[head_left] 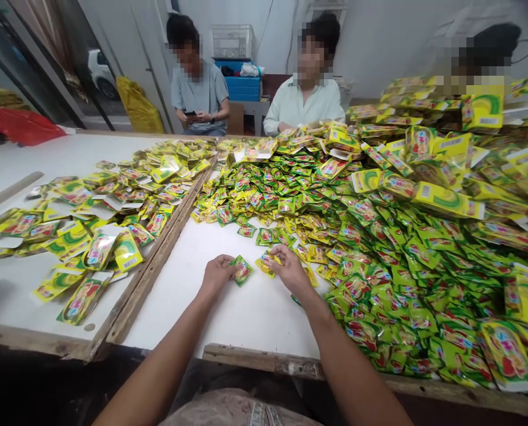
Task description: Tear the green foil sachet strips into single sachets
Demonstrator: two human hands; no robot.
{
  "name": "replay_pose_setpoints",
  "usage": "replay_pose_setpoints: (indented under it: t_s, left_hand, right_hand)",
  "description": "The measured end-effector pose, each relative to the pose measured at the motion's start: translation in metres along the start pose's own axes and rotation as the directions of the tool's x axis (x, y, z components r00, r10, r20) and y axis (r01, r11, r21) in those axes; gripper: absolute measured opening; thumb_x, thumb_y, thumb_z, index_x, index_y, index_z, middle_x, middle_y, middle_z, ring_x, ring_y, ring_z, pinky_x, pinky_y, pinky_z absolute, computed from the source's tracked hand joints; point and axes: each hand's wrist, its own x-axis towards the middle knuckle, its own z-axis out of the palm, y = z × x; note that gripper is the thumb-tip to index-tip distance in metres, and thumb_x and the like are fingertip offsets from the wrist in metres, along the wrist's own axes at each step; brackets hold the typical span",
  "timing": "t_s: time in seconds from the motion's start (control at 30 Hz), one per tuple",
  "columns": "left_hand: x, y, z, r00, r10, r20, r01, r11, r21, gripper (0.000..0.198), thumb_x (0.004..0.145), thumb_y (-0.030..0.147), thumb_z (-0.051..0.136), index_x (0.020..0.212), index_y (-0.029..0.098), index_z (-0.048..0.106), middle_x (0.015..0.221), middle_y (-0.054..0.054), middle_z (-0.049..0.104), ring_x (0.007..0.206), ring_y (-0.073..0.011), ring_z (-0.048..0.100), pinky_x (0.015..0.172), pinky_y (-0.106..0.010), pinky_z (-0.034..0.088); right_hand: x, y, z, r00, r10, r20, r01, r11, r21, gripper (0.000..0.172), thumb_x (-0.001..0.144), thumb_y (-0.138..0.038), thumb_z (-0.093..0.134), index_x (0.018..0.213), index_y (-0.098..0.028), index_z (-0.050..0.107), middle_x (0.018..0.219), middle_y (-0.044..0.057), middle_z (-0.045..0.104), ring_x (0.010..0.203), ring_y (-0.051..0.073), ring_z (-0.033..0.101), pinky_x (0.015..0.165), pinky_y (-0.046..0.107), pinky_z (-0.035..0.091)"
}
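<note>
Over the white table (166, 307), my left hand (219, 273) is closed on a small green sachet (241, 270) with a red and white print. My right hand (285, 269), a little to the right, pinches a yellow sachet (266, 262) between thumb and fingers. The two sachets are close together but apart. Just beyond my hands begins a large heap of green and yellow sachets (290, 189), which spreads down the right side of the table. A few green sachets (266, 236) lie flat in front of my fingers.
A wooden strip (166, 254) divides the table. Left of it lies a pile of flat yellow-green boxes (77, 236); more boxes (450, 198) are stacked on the right heap. Three people sit across the table, one (201, 94) holding a phone. A red bag (22, 125) lies far left.
</note>
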Motion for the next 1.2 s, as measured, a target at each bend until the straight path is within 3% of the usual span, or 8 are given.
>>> replay_pose_setpoints:
  t_s: [0.2, 0.37, 0.47, 0.7, 0.9, 1.0, 1.07, 1.2]
  left_hand:
    - [0.000, 0.006, 0.009, 0.974, -0.032, 0.223, 0.013, 0.996, 0.085, 0.033, 0.052, 0.042, 0.077, 0.061, 0.014, 0.061, 0.051, 0.001, 0.059, 0.046, -0.0098, 0.049, 0.045, -0.022, 0.035]
    - [-0.003, 0.010, 0.012, 0.924, -0.065, 0.378, 0.057, 0.998, 0.032, 0.037, 0.051, 0.041, 0.079, 0.069, 0.013, 0.064, 0.058, -0.001, 0.064, 0.055, -0.0138, 0.058, 0.057, -0.025, 0.045]
    - [-0.001, 0.011, 0.013, 0.939, -0.033, 0.342, 0.032, 0.999, 0.009, 0.037, 0.046, 0.035, 0.082, 0.070, 0.013, 0.064, 0.056, 0.000, 0.063, 0.056, -0.0141, 0.058, 0.059, -0.026, 0.045]
    - [0.002, 0.025, 0.030, 0.927, 0.074, 0.367, -0.083, 0.996, 0.009, 0.028, 0.053, 0.031, 0.078, 0.067, 0.014, 0.061, 0.057, 0.003, 0.059, 0.054, -0.0109, 0.054, 0.055, -0.022, 0.041]
    - [0.038, 0.074, 0.040, 0.898, 0.202, 0.391, -0.282, 0.946, 0.159, 0.029, 0.063, 0.034, 0.070, 0.079, 0.017, 0.053, 0.061, 0.002, 0.057, 0.058, -0.0139, 0.057, 0.057, -0.026, 0.044]
    - [0.078, 0.132, 0.045, 0.889, 0.389, 0.242, -0.455, 0.687, 0.567, 0.030, 0.069, 0.026, 0.062, 0.097, 0.017, 0.055, 0.085, -0.007, 0.066, 0.075, -0.0208, 0.062, 0.068, -0.033, 0.047]
    - [0.107, 0.171, 0.053, 0.833, 0.532, 0.149, -0.419, 0.432, 0.798, 0.048, 0.070, 0.019, 0.058, 0.117, 0.016, 0.050, 0.108, -0.013, 0.063, 0.093, -0.0259, 0.060, 0.080, -0.038, 0.046]
    - [0.165, 0.225, 0.078, 0.746, 0.622, 0.237, -0.313, 0.013, 0.950, 0.081, 0.066, 0.018, 0.061, 0.140, 0.019, 0.027, 0.140, -0.019, 0.038, 0.126, -0.0358, 0.038, 0.096, -0.046, 0.037]
  right_hand:
    - [-0.009, -0.007, 0.015, 0.952, 0.070, 0.298, -0.092, 0.994, 0.063, 0.029, 0.065, -0.025, 0.064, 0.089, -0.022, 0.049, 0.076, -0.004, 0.058, 0.065, 0.012, 0.052, 0.059, 0.023, 0.040]
    - [-0.007, 0.004, 0.019, 0.990, 0.062, 0.126, -0.055, 0.997, -0.059, 0.036, 0.058, -0.026, 0.069, 0.089, -0.021, 0.051, 0.078, -0.004, 0.053, 0.072, 0.013, 0.052, 0.061, 0.023, 0.043]
    - [-0.006, 0.004, 0.017, 0.988, 0.149, 0.046, -0.149, 0.989, -0.009, 0.048, 0.056, -0.030, 0.073, 0.097, -0.020, 0.051, 0.084, -0.002, 0.054, 0.069, 0.012, 0.053, 0.061, 0.025, 0.045]
    - [-0.008, -0.015, 0.015, 0.950, 0.236, 0.206, -0.284, 0.926, 0.248, 0.047, 0.067, -0.046, 0.066, 0.102, -0.015, 0.063, 0.087, 0.004, 0.066, 0.078, 0.018, 0.061, 0.068, 0.031, 0.051]
    - [-0.002, -0.015, -0.005, 0.978, 0.166, -0.124, -0.170, 0.985, -0.028, 0.031, 0.071, -0.038, 0.057, 0.086, -0.014, 0.069, 0.067, 0.003, 0.065, 0.063, 0.018, 0.056, 0.057, 0.027, 0.046]
    - [-0.003, -0.016, -0.011, 0.970, 0.114, -0.215, -0.153, 0.973, -0.171, 0.029, 0.073, -0.037, 0.053, 0.082, -0.015, 0.069, 0.063, 0.003, 0.064, 0.059, 0.018, 0.054, 0.058, 0.027, 0.043]
    - [-0.006, -0.017, -0.010, 0.969, 0.101, -0.225, -0.148, 0.968, -0.202, 0.030, 0.073, -0.038, 0.052, 0.082, -0.016, 0.070, 0.063, 0.004, 0.065, 0.060, 0.019, 0.056, 0.059, 0.027, 0.043]
    - [-0.006, -0.014, -0.002, 0.955, 0.105, -0.277, -0.163, 0.968, -0.193, 0.031, 0.073, -0.036, 0.049, 0.084, -0.018, 0.071, 0.071, 0.006, 0.069, 0.066, 0.020, 0.060, 0.063, 0.026, 0.046]
